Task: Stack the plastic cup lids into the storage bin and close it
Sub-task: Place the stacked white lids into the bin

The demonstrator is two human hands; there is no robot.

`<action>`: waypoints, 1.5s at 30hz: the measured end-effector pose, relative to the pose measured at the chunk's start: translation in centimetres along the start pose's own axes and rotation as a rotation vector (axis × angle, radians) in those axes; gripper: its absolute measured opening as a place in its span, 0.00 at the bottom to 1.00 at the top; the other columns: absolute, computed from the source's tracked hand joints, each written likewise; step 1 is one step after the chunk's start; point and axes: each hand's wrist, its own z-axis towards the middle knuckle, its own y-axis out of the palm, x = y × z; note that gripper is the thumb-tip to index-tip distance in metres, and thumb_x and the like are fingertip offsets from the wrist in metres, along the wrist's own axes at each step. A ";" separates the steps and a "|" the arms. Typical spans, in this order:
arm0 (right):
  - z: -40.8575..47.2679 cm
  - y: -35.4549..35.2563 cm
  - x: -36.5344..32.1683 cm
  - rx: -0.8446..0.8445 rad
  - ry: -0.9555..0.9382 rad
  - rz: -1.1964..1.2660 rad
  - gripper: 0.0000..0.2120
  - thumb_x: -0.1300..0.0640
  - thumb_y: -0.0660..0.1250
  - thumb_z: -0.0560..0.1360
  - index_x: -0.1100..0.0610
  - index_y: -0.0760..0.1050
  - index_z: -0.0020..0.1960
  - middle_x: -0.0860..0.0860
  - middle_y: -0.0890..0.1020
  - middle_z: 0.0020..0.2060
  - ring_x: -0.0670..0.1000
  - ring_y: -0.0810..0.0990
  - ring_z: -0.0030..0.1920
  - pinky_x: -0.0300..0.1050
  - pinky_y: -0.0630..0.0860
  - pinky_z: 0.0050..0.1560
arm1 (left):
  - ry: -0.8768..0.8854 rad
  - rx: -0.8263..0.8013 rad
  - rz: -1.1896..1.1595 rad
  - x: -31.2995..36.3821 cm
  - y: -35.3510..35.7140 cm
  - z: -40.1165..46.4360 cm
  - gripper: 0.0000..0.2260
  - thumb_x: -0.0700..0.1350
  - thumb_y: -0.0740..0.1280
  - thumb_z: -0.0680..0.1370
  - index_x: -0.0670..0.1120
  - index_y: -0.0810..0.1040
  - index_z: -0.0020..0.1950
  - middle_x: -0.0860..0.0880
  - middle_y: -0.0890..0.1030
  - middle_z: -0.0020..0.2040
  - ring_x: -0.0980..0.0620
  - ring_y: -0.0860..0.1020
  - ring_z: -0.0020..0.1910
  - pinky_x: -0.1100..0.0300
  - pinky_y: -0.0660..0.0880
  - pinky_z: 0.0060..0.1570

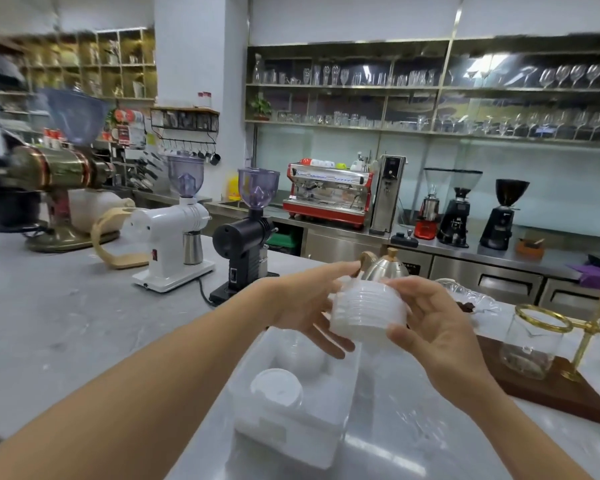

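In the centre of the frame, both hands hold a stack of plastic cup lids (pixel 368 311) in the air, above the counter. The left hand (pixel 309 306) is on the left side of the stack, with its fingers stretched along the bottom and the thumb near the top. The right hand (pixel 433 327) is on the right side, with its fingers curled around the edge of the stack, so it grips the lids. The stack is tilted, and its wide side faces down toward the lower left.

Directly below the hands, in the lower centre of the frame, stands the clear storage bin (pixel 340 427), open at the top. Inside it lies a white lid (pixel 274 386), and more lids (pixel 302 355) are behind it, blurred.

Behind the stack a metal kettle (pixel 387 266) is partly seen. At the right of the frame a glass jar (pixel 530 344) stands on a wooden base (pixel 551 400). At the left centre stand a white grinder (pixel 174 230) and a black grinder (pixel 246 237).
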 end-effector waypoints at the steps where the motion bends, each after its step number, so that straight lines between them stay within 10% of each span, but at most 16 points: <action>1: 0.4 0.4 0.0 -0.026 -0.008 -0.001 0.23 0.63 0.73 0.70 0.58 0.72 0.63 0.52 0.80 0.59 0.54 0.78 0.63 0.43 0.77 0.60 | -0.023 -0.005 -0.039 -0.2 -0.4 -0.2 0.33 0.69 0.59 0.78 0.45 0.76 0.70 0.36 0.81 0.64 0.36 0.83 0.56 0.44 0.83 0.52; 12: 3.3 2.2 2.6 -0.332 0.114 -0.549 0.31 0.57 0.70 0.75 0.36 0.64 0.71 0.28 0.70 0.66 0.35 0.67 0.69 0.27 0.63 0.67 | -0.072 0.422 -0.419 -3.2 -3.6 -0.6 0.18 0.41 0.69 0.72 0.38 0.77 0.61 0.37 0.76 0.57 0.38 0.81 0.52 0.44 0.84 0.38; 22: 6.4 4.7 2.8 -0.482 0.306 -0.785 0.41 0.28 0.71 0.59 0.41 0.70 0.69 0.37 0.75 0.64 0.42 0.73 0.64 0.46 0.71 0.66 | -0.145 0.517 -0.386 -5.4 -3.1 1.4 0.06 0.43 0.68 0.78 0.42 0.76 0.54 0.39 0.78 0.51 0.38 0.82 0.47 0.42 0.84 0.31; 34: 6.0 6.8 4.7 -0.366 0.331 -0.833 0.36 0.37 0.76 0.59 0.44 0.73 0.64 0.47 0.76 0.55 0.48 0.75 0.54 0.42 0.74 0.54 | -0.100 0.623 -0.483 -6.8 -3.0 1.5 0.02 0.41 0.65 0.80 0.42 0.75 0.50 0.39 0.77 0.49 0.41 0.81 0.43 0.44 0.83 0.27; 41: 5.9 6.6 4.6 -0.347 0.406 -0.806 0.27 0.41 0.77 0.57 0.46 0.79 0.54 0.42 0.79 0.46 0.44 0.78 0.47 0.43 0.80 0.47 | -0.074 0.571 -0.341 -8.1 -3.0 1.5 0.09 0.44 0.64 0.81 0.40 0.79 0.51 0.42 0.80 0.43 0.43 0.82 0.33 0.53 0.83 0.37; 45: 5.6 5.9 5.0 -0.464 0.523 -0.833 0.29 0.43 0.77 0.57 0.48 0.78 0.56 0.45 0.79 0.46 0.44 0.79 0.44 0.43 0.81 0.44 | -0.020 0.881 0.255 -9.5 -2.9 1.7 0.07 0.38 0.59 0.78 0.43 0.74 0.42 0.46 0.73 0.38 0.48 0.70 0.36 0.58 0.68 0.34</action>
